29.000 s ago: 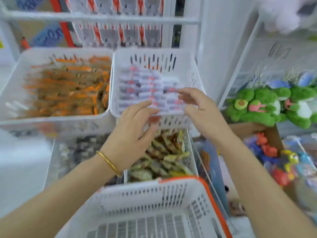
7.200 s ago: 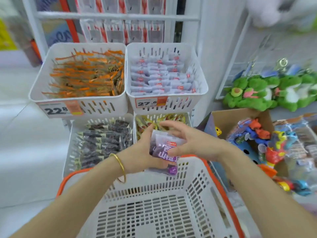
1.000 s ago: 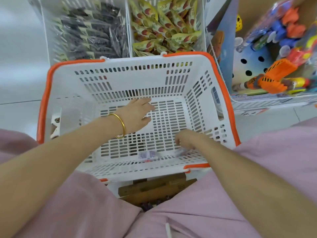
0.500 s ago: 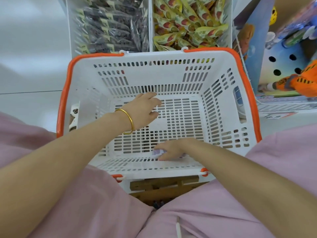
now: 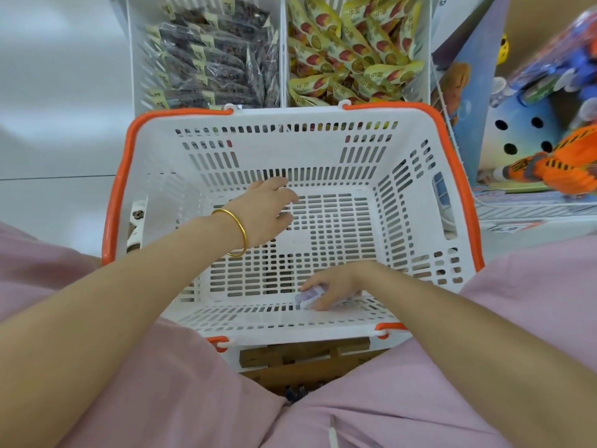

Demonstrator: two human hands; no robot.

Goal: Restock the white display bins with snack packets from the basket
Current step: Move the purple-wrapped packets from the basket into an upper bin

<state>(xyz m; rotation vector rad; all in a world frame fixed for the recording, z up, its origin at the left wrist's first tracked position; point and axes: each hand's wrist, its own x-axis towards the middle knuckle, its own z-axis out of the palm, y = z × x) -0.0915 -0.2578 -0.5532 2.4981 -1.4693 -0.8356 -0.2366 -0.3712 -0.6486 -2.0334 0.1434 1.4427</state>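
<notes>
The right hand (image 5: 332,287) is low in the near corner of the basket (image 5: 416,227), and its fingers are closed around a small purple snack packet (image 5: 308,294) that lies on the basket floor against the near wall. The left hand (image 5: 265,211) is held above the middle of the basket floor; it is open, with loose fingers, and it holds nothing. A gold bangle (image 5: 237,231) sits on its wrist.

The basket is white with an orange rim and it rests between the person's knees. Its floor looks almost bare: besides the packet under the right hand I can see no other packet inside, though the hand may hide a little. So I judge that the restocking is close to its end, and this packet is perhaps the last one. What is left is to lift it and put it in its bin; which bin takes it I cannot tell from here.

Just behind the basket stand two white display bins side by side. The left bin (image 5: 135,76) is well filled with dark packets (image 5: 216,59) in clear wrapping. The right bin (image 5: 420,59) is heaped with yellow packets (image 5: 352,53). To the right are boxed toys (image 5: 549,118).
</notes>
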